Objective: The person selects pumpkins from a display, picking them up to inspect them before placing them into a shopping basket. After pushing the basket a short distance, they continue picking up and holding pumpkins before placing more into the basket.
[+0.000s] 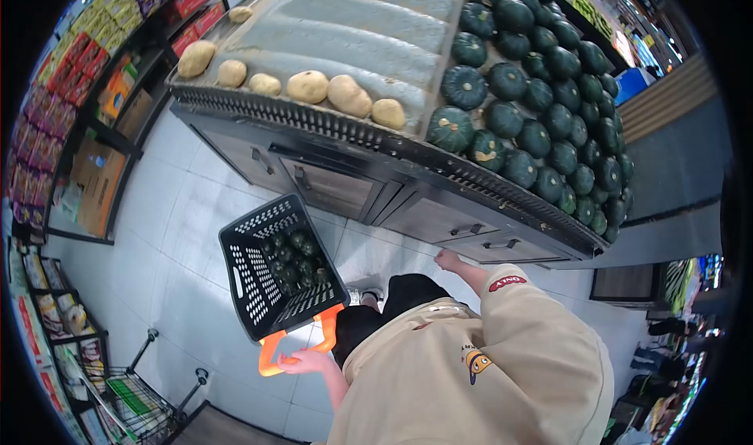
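My left hand (pixel 306 362) is closed around the orange handle (pixel 268 354) of a black shopping basket (pixel 249 284). Several small, dark green, rounded items (pixel 296 260) lie inside at one end; their exact kind is hard to make out. The basket tilts beside my legs, above the tiled floor. My right hand (pixel 449 260) hangs by my side with its fingers curled and nothing visible in it, nearest to the cabinet front of the produce stand (pixel 439 213). Dark green pumpkins (pixel 510 82) are heaped on the stand's right part, and several potatoes (pixel 307 87) line its left front edge.
Stocked shelves (pixel 102 170) of packaged goods run along the left. A wire shopping cart (pixel 141 402) stands at lower left, with its legs reaching onto the floor (pixel 176 268). Other people (pixel 663 359) are far off at the right. The stand's dark rim (pixel 274 111) juts out.
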Motion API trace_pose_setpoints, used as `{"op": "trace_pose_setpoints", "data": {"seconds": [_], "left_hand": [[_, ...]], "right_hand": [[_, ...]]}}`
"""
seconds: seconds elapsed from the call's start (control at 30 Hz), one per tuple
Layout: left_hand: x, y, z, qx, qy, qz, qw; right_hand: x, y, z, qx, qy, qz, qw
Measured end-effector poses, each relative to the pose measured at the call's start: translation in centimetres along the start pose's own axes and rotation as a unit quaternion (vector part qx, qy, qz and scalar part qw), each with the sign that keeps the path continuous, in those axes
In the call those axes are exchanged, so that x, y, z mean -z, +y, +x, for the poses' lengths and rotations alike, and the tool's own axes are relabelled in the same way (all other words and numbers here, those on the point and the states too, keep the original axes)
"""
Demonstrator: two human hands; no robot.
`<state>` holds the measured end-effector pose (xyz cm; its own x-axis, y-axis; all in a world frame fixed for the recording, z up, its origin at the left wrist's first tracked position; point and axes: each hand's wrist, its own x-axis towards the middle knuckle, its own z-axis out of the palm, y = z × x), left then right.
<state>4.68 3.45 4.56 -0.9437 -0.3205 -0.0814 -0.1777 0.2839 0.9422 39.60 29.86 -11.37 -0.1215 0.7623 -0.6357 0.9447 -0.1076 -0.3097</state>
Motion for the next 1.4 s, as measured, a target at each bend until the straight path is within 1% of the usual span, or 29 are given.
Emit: {"op": "trace_pose_setpoints", "data": {"seconds": [0.03,0.1,0.13,0.17,0.2,0.27,0.3,0.37,0.4,0.43,0.47,0.5,0.57,0.63,0.7,0.73,0.77,0.8,0.83,0.9,0.93,1.0,1.03,1.07,1.1,1.13,1.2,1.33,1.4], "left_hand": [[0.0,-0.2,0.1,-0.011,0.007,0.013,1.0],[-0.2,-0.9,0.3,-0.027,0.009,0.02,0.999],[0.0,-1.3,0.9,-0.053,0.018,0.034,0.998],[0.2,-1.3,0.7,-0.075,0.03,0.045,0.996],[0.0,-1.3,0.1,-0.079,0.026,0.036,0.996],[0.0,-0.6,0.5,-0.042,0.022,0.029,0.998],[-0.2,-1.3,1.3,-0.053,0.011,0.022,0.998],[-0.4,-3.7,2.8,-0.124,0.052,0.106,0.985],[-0.1,-1.3,1.1,-0.097,0.051,0.073,0.991],[-0.3,-1.8,1.2,-0.104,0.041,0.07,0.991],[-0.5,-2.9,2.1,-0.106,0.052,0.07,0.991],[-0.6,-3.4,2.7,-0.108,0.062,0.07,0.99],[-0.6,-2.9,2.1,-0.108,0.049,0.071,0.99],[-0.7,-2.9,2.6,-0.066,0.068,0.099,0.991],[-0.9,-4.3,4.0,-0.071,0.037,0.102,0.992],[-1.1,-4.4,4.2,-0.069,0.055,0.11,0.99],[-1.2,-4.5,4.2,-0.067,0.075,0.118,0.988],[-1.1,-4.4,4.1,-0.067,0.064,0.109,0.99],[-1.1,-4.2,4.0,-0.069,0.059,0.109,0.99],[-1.1,-3.7,3.5,-0.068,0.067,0.125,0.988],[-0.8,-2.7,2.6,-0.057,0.06,0.116,0.99],[-0.6,-2.5,2.8,-0.043,0.041,0.114,0.992],[-0.6,-2.2,2.7,-0.03,0.03,0.112,0.993],[-0.8,-1.9,2.3,-0.033,0.054,0.124,0.99],[-1.1,-2.0,2.5,-0.038,0.049,0.124,0.99],[-1.4,-2.4,3.1,-0.036,0.059,0.13,0.989],[-1.7,-2.6,3.6,-0.023,0.067,0.139,0.988],[-1.4,-1.3,2.4,-0.019,0.059,0.155,0.986],[-1.2,-0.5,2.1,-0.013,0.035,0.178,0.983]], "right_hand": [[0.6,0.4,-1.4,0.002,0.009,0.011,1.0],[1.5,1.8,-3.9,-0.076,-0.041,0.104,0.991],[0.6,3.4,-3.9,-0.035,-0.047,0.103,0.993],[0.6,4.4,-4.8,-0.036,-0.043,0.107,0.993],[0.4,4.8,-5.2,-0.008,-0.021,0.117,0.993],[-1.1,5.5,-6.6,0.049,0.013,0.154,0.987],[-1.6,6.1,-6.9,0.048,0.022,0.168,0.984],[-2.5,7.5,-7.9,0.09,0.051,0.243,0.964],[-2.2,8.2,-8.8,0.086,0.059,0.252,0.962],[-1.9,9.0,-10.0,0.065,0.058,0.26,0.962],[-1.7,9.8,-11.2,0.043,0.056,0.268,0.961],[-2.2,11.5,-11.7,0.035,0.062,0.277,0.958],[-3.5,16.4,-12.4,0.003,0.101,0.241,0.965],[-4.2,20.6,-14.3,-0.049,0.123,0.251,0.959],[-4.9,24.1,-16.1,-0.15,0.098,0.261,0.949],[-5.5,25.9,-16.9,-0.152,0.101,0.267,0.946],[-6.1,27.6,-17.4,-0.186,0.093,0.256,0.944],[-6.0,28.2,-18.0,-0.22,0.084,0.244,0.941],[-6.1,28.5,-18.5,-0.224,0.085,0.247,0.939],[-5.8,29.1,-19.7,-0.236,0.108,0.376,0.89],[-5.6,28.9,-20.1,-0.241,0.111,0.378,0.887],[-5.1,28.1,-20.2,-0.2,0.156,0.454,0.854],[-4.6,27.5,-20.2,-0.204,0.159,0.458,0.851],[-4.1,27.1,-20.0,-0.182,0.172,0.459,0.852],[-3.6,26.5,-20.0,-0.161,0.185,0.461,0.853],[-3.2,26.0,-20.0,-0.164,0.186,0.465,0.85],[-2.9,25.2,-20.5,-0.136,0.2,0.463,0.853],[-4.0,25.2,-21.9,-0.151,0.175,0.474,0.85],[-5.4,26.0,-22.6,-0.18,0.142,0.473,0.851]]}}
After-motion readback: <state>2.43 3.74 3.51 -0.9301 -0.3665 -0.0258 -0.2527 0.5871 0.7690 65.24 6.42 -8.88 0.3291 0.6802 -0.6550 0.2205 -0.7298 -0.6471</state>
